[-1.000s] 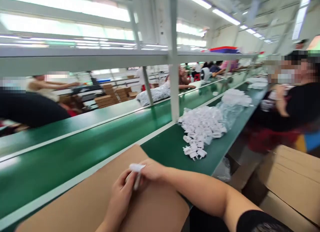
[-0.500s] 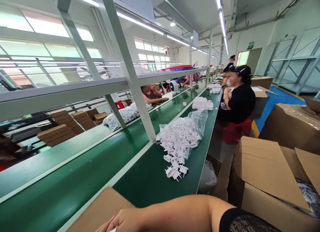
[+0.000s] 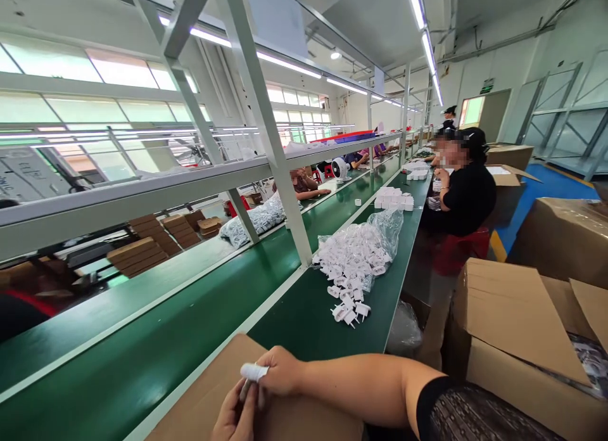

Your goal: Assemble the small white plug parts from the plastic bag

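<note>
My right hand [image 3: 284, 372] reaches in from the right, its fingers closed and meeting my left hand. White material [image 3: 255, 372] shows at its thumb; I cannot tell whether it is a finger wrap or a held piece. My left hand [image 3: 234, 414] comes up from the bottom edge with fingers pinched against the right hand's fingers. Something small and pale sits between the two hands, mostly hidden. Both hands are above a brown cardboard box [image 3: 199, 396]. Beyond them, loose white plug housings with pins [image 3: 350, 311] lie on the green bench [image 3: 294, 330].
A clear plastic bag [image 3: 387, 229] spills a heap of white plug parts. A grey post [image 3: 285, 194] and shelf rail stand at left beside the green conveyor [image 3: 156, 339]. Open cartons [image 3: 508, 301] stand at right. A co-worker in black [image 3: 468, 194] sits farther along.
My right hand has moved up and right, and my left hand has come into view against it. The camera view has shifted slightly left and down.
</note>
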Demonstrator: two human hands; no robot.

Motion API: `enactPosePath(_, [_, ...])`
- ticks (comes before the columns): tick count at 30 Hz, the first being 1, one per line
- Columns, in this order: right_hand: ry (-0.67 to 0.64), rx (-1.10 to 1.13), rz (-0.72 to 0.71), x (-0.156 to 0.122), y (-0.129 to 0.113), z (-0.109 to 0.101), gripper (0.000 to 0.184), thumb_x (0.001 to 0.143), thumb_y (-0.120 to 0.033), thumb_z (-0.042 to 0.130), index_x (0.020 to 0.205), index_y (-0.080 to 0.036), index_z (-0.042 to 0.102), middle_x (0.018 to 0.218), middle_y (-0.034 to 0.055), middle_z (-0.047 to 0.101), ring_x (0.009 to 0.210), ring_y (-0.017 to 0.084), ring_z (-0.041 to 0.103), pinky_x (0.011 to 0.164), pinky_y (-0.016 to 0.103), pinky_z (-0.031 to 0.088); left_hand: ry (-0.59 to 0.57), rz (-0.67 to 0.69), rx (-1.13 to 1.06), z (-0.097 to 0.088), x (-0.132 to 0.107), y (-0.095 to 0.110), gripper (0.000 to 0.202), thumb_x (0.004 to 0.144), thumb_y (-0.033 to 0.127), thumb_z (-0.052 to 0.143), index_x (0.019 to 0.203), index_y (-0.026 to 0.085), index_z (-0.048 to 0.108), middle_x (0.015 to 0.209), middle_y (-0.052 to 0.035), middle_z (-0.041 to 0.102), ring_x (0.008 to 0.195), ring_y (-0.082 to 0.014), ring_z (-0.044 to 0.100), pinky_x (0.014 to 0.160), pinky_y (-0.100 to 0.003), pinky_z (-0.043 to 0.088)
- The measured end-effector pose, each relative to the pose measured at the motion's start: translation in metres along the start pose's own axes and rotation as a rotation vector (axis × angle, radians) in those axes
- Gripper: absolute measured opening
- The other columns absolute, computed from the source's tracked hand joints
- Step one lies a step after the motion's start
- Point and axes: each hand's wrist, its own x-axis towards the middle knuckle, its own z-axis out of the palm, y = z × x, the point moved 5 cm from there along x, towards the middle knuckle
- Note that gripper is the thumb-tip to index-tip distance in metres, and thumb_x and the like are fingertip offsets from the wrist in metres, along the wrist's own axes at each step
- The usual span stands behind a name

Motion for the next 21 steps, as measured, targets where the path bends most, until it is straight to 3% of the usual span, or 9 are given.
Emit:
enactPosePath(5, [0.113, -0.138, -0.092, -0.004, -0.010, -0.003, 0.068, 0.086, -0.077, 0.055, 0.067, -0.013, 0.069, 0.062, 0.0037, 0.063, 0.063, 0.015, 0.060, 0.061, 0.025, 0.046, -0.112, 0.042, -0.059, 0.012, -0.018, 0.029, 0.071, 0.068, 0.066, 0.071, 0.120, 0.019, 0.065, 0.127, -0.0114, 0.070, 0.126, -0.0369, 0.061, 0.110, -0.049, 0.046])
enactPosePath(11, [0.179, -0.448, -0.243, -0.015, -0.020, 0.002, 0.064, 0.094, -0.068, 0.050, 0.063, -0.015, 0.067, 0.065, 0.0033, 0.066, 0.073, 0.018, 0.063, 0.068, 0.026, 0.046, -0.183, 0.098, -0.091, 0.013, -0.027, 0.035, 0.067, 0.073, 0.058, 0.070, 0.123, 0.015, 0.064, 0.123, -0.0139, 0.071, 0.121, -0.0351, 0.064, 0.103, -0.044, 0.049])
enactPosePath(16, [0.196, -0.554, -0.308, -0.019, -0.017, 0.003, 0.059, 0.097, -0.060, 0.051, 0.058, -0.016, 0.060, 0.060, 0.0007, 0.061, 0.065, 0.014, 0.053, 0.062, 0.025, 0.038, -0.176, 0.148, -0.124, 0.012, -0.027, 0.035, 0.059, 0.076, 0.053, 0.067, 0.119, 0.013, 0.066, 0.119, -0.0149, 0.071, 0.117, -0.0342, 0.065, 0.101, -0.042, 0.049])
enactPosePath(21, [0.176, -0.638, -0.387, -0.017, -0.014, 0.005, 0.047, 0.096, -0.048, 0.053, 0.061, -0.018, 0.055, 0.061, -0.0006, 0.057, 0.059, 0.012, 0.045, 0.059, 0.026, 0.030, -0.082, 0.168, -0.183, 0.007, -0.026, 0.037, 0.044, 0.075, 0.042, 0.066, 0.110, 0.016, 0.069, 0.113, -0.0140, 0.073, 0.113, -0.0346, 0.066, 0.098, -0.043, 0.050])
